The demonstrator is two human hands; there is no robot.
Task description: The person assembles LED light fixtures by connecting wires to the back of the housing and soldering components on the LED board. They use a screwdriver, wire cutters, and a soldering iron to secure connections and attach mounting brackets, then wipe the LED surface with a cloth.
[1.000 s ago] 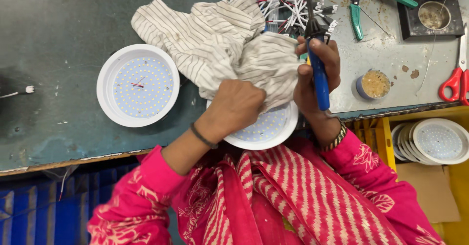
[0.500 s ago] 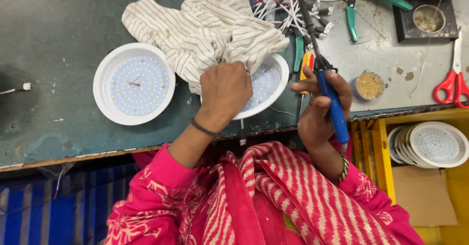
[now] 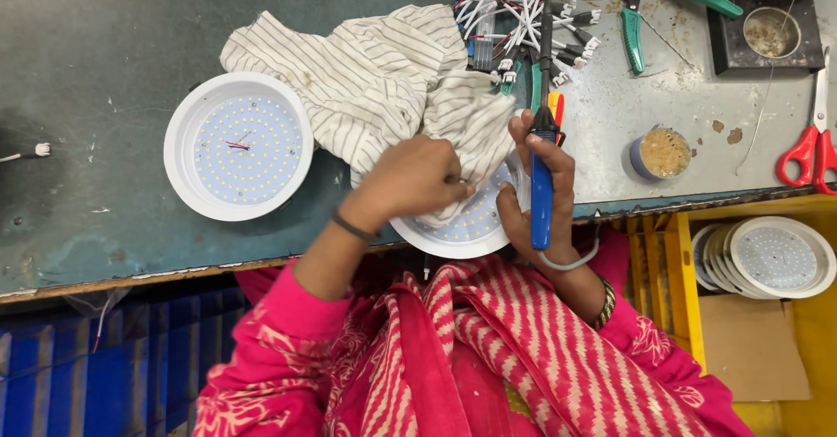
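L hand [image 3: 410, 180] fisted on striped cloth [image 3: 375, 80], pressing it onto LED panel [image 3: 462, 228] under it (wiping grip); R hand [image 3: 536, 193] just beside, wrapped round blue soldering iron [image 3: 541, 184], tip kept away.

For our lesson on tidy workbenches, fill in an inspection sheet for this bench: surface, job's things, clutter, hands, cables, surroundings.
Surface: dark green bench top, scuffed, paler and stained at the right.
Job's things: round white lamp panel at the bench edge, partly under the striped cloth; blue-handled soldering iron.
Clutter: second lamp panel, green-handled pliers, red scissors, small round tin, black tray with a cup.
Hands: left hand presses the cloth onto the panel; right hand grips the iron.
Cables: pile of white and red wire leads; grey cord loops below the iron.
Surroundings: yellow bin holding stacked panels; blue crate below.
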